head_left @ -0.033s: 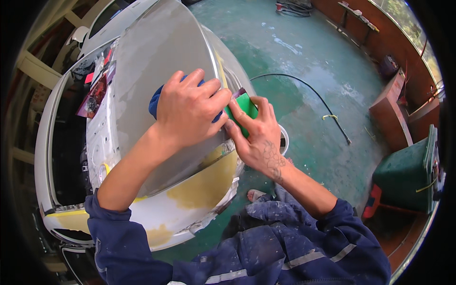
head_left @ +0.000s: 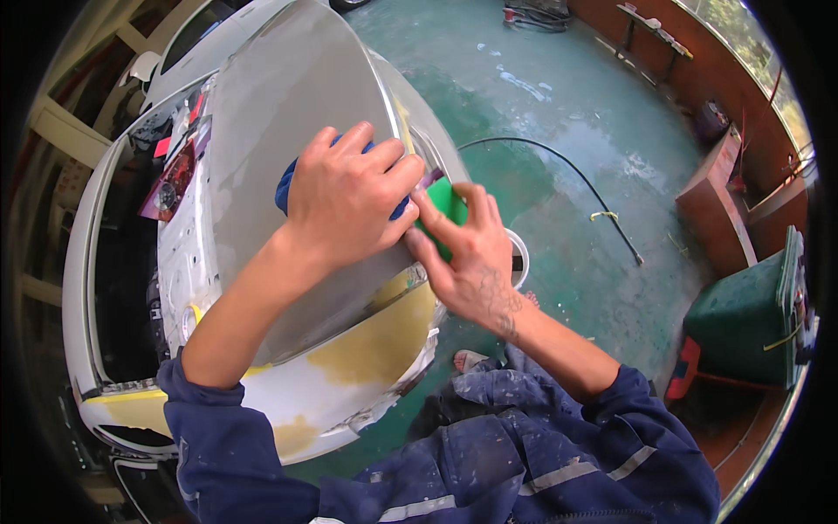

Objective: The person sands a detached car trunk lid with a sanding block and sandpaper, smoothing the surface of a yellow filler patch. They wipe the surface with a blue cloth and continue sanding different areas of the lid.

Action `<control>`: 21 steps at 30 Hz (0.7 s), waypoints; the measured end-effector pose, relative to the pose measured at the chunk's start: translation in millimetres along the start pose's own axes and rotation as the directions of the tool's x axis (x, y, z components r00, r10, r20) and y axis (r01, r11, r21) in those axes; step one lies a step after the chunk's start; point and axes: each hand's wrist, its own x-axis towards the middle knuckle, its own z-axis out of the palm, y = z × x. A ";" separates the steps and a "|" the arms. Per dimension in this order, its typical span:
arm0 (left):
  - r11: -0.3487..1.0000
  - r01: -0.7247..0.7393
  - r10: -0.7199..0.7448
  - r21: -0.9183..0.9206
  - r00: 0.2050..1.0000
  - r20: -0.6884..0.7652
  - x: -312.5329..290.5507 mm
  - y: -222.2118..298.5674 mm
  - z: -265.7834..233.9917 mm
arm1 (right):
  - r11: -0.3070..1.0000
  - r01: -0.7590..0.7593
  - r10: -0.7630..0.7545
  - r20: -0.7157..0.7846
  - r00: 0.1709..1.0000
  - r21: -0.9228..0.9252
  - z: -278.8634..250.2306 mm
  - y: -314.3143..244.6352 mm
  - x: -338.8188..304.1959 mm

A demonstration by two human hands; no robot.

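Over the grey car panel (head_left: 288, 96), my left hand (head_left: 349, 201) is closed round a bunched blue cloth (head_left: 285, 188), most of it hidden under the fingers. Just beside it, at the panel's right edge, my right hand (head_left: 476, 262) grips a green sanding block (head_left: 447, 203). A strip of purple sheet, seemingly sandpaper, shows at the block's far end. The two hands nearly touch. Below them, the car's white corner panel (head_left: 288, 389) carries yellowish filler patches and a ragged lower edge.
A white bucket (head_left: 522, 253) stands on the green floor behind my right hand. A black hose (head_left: 567, 162) curves across the floor. At the right are a green bin (head_left: 742, 306) and a brown box-like stand (head_left: 716, 205). Red and purple items (head_left: 170, 183) lie by the rear window.
My right hand has shifted slightly toward me and to the left with the sanding block. The left hand stays almost in place on the cloth.
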 end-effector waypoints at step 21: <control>0.972 -0.233 0.233 0.016 0.956 -0.177 1.6 14.0 3.4 | 0.795 -0.426 0.490 -0.041 0.871 0.433 35.5 -13.4 -26.3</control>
